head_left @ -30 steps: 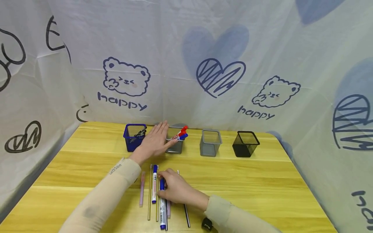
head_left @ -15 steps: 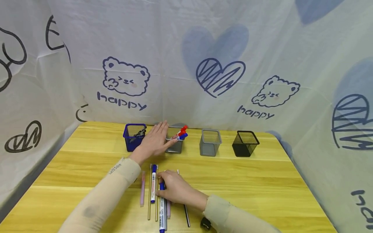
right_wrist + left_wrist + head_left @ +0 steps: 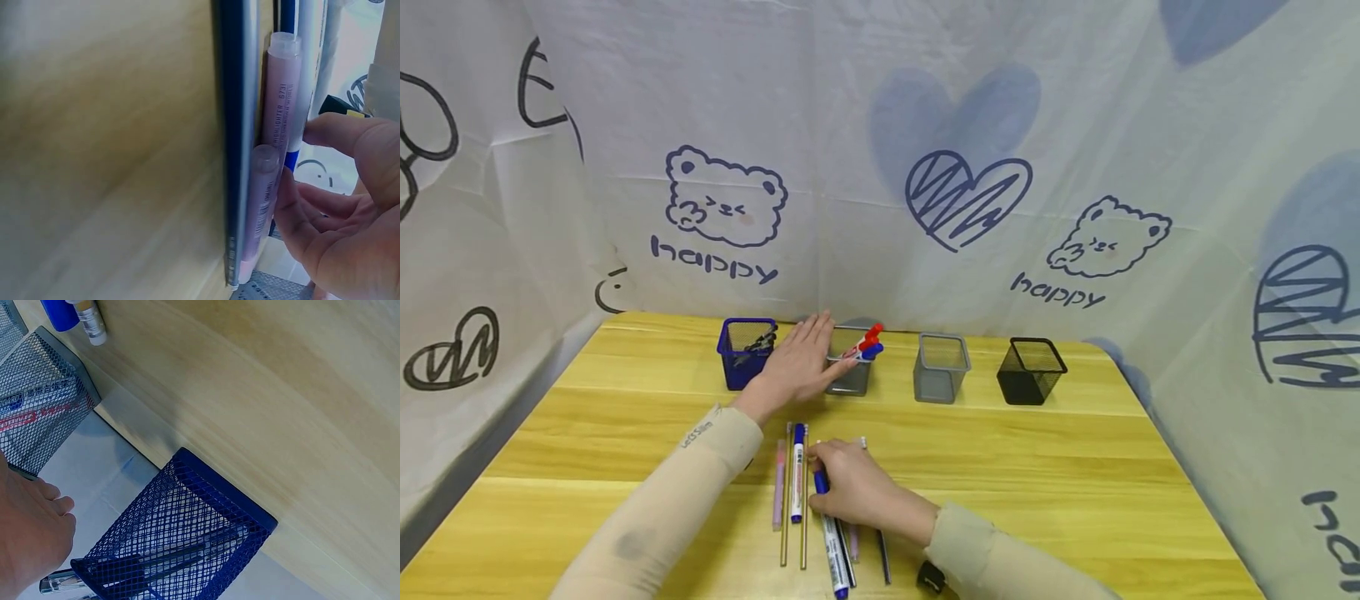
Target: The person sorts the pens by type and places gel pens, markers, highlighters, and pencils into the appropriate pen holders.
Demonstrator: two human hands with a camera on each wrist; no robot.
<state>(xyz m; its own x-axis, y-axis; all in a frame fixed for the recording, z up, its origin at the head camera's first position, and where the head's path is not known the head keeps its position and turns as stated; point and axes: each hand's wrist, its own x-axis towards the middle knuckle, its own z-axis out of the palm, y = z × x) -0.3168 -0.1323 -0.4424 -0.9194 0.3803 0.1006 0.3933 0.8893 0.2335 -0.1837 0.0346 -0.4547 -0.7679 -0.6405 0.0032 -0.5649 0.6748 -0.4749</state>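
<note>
In the head view, my left hand (image 3: 797, 360) lies with extended fingers against a grey mesh pen holder (image 3: 848, 382), which has red-capped and blue-capped markers (image 3: 867, 343) leaning out of it. Nearer me, the right hand (image 3: 853, 483) pinches a white marker with a blue cap (image 3: 835, 554) close to its cap end. Beside that marker lie dark pencils and a pink highlighter (image 3: 853, 542), partly covered by the hand. The right wrist view shows two pink highlighters (image 3: 282, 94) next to a dark pencil (image 3: 239, 144). Left of the right hand are another blue-capped marker (image 3: 797, 479), gold pencils (image 3: 786, 508) and a pink highlighter (image 3: 778, 492).
A blue mesh holder (image 3: 737, 371) with black pens stands left of the left hand. Another grey holder (image 3: 942, 383) and a black one (image 3: 1026, 387) stand to the right. A small black object (image 3: 931, 577) lies by the right sleeve. Printed cloth (image 3: 850, 233) hangs behind the table.
The marker in my right hand has swung its near end to the right, and pencils beside it shifted too. The left highlighter now lies closer to the gold pencils. My left hand stays put.
</note>
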